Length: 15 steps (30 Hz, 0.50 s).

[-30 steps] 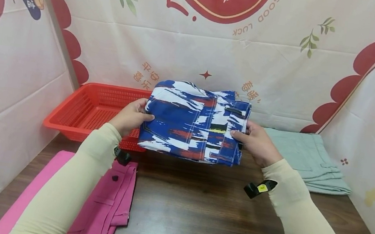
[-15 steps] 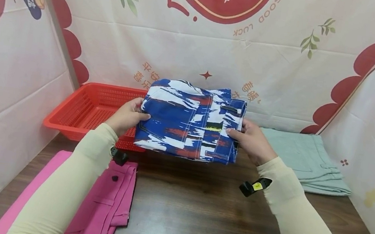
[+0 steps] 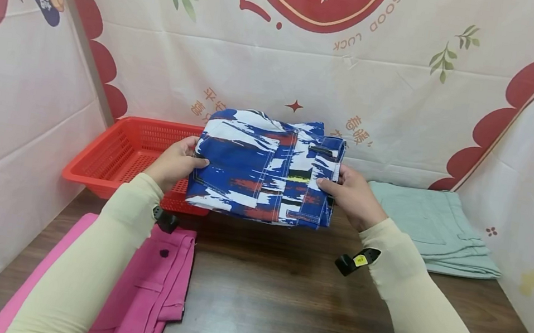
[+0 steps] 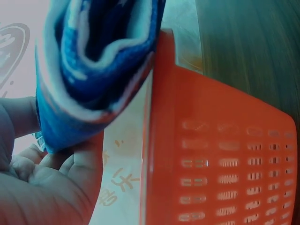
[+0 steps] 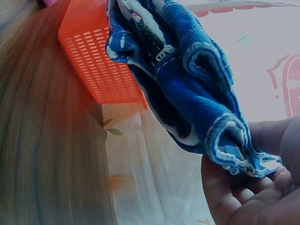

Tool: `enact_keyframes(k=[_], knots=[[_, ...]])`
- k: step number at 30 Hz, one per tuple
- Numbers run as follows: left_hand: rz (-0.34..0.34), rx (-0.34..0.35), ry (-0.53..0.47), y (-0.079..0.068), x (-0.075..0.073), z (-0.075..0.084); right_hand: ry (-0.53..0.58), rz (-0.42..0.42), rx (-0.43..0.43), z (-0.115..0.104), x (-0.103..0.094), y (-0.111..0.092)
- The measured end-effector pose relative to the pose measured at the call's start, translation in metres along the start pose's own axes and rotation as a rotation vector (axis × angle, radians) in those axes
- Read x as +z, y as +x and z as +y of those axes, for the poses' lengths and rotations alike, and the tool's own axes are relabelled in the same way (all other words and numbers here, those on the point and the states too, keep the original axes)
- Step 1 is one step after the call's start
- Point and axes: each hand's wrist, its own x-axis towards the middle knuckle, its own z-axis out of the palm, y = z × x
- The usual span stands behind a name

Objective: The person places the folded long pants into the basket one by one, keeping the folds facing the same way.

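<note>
Held up above the table is a folded pair of patterned trousers (image 3: 261, 171) in blue, white and red, with stitched seams and a waistband at its right end. My left hand (image 3: 175, 163) grips the left edge, thumb on top and fingers beneath. At the waistband end, my right hand (image 3: 356, 198) pinches the cloth the same way. Rolled layers of the trousers (image 4: 93, 70) show in the left wrist view, pinched between thumb and fingers. In the right wrist view the stacked waistband folds (image 5: 187, 89) sit in my right hand (image 5: 253, 192).
A red plastic basket (image 3: 88, 174) stands at the back left, partly behind the trousers. Folded pink trousers (image 3: 143, 296) lie at the front left under my left forearm. Folded pale green trousers (image 3: 414, 219) rest at the right back. Printed cloth walls (image 3: 279, 72) enclose the wooden table (image 3: 249, 299).
Both hands have carried the patterned trousers a little to the left and slightly up, closer over the red basket. The grip looks the same. The pink and green trousers have stayed put.
</note>
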Motion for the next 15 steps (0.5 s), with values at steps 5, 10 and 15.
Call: enact_keyframes(k=[5,10,15], knots=[[0.001,-0.007,-0.005,0.0012,-0.0024,-0.0018,0.016,-0.012,-0.007,-0.0014,0.0013,0.0023],[0.003,-0.005,-0.005,-0.0003,-0.0045,-0.0002,0.024,-0.021,-0.007,-0.0046,0.0025,0.0030],[0.021,-0.016,-0.007,-0.0013,-0.0050,0.0026,0.019,-0.016,0.000,-0.0082,0.0033,0.0025]])
